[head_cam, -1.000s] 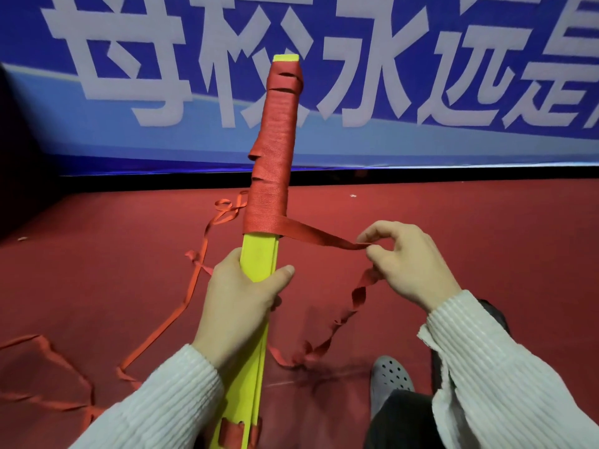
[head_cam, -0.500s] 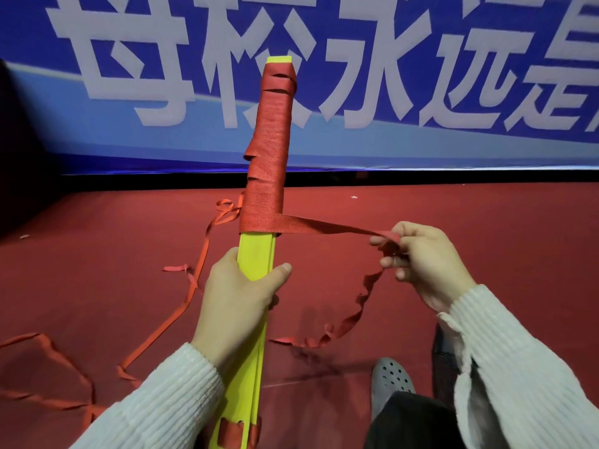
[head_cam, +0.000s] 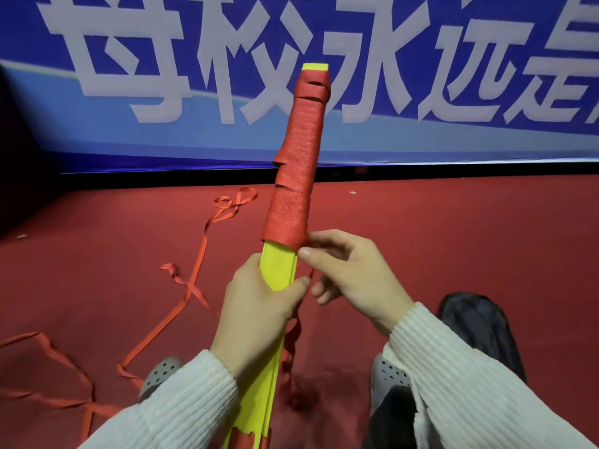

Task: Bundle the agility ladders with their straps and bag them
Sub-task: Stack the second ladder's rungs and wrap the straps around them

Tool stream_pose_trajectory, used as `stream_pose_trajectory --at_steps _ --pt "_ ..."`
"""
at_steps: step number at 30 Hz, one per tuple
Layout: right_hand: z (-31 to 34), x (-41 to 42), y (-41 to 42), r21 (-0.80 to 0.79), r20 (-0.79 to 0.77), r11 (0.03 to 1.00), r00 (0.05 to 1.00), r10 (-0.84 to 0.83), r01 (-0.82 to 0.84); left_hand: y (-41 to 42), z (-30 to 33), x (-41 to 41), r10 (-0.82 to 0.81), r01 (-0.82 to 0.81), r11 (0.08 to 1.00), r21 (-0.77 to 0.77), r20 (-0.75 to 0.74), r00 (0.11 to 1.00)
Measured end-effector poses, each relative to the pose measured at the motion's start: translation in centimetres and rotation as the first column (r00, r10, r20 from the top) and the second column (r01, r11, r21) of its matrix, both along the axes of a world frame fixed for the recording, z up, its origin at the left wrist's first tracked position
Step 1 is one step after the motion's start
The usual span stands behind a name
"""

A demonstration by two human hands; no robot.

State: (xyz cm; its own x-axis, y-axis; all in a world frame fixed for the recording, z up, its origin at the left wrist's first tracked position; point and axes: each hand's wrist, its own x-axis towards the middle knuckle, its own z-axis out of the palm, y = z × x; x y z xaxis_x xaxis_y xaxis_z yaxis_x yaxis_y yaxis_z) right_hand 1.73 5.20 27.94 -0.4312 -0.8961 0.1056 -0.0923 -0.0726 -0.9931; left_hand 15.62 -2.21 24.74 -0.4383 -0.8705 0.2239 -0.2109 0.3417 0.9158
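Winding is underway: the left hand grips the upright yellow ladder rungs while the right hand pinches the red strap at the wrap's lower edge, probably needing another taut turn downward.

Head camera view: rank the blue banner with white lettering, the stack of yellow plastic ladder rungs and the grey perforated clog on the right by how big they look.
1. Blue banner with white lettering
2. Stack of yellow plastic ladder rungs
3. Grey perforated clog, partly hidden by the sleeve
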Motion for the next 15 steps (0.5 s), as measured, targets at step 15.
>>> stream_pose_trajectory --at_steps 15 --pt "0.8 -2.9 1.6 -0.030 0.039 0.994 0.993 0.110 -0.108 0.5 1.3 0.5 -0.298 0.381 0.882 0.277 -0.298 0.907"
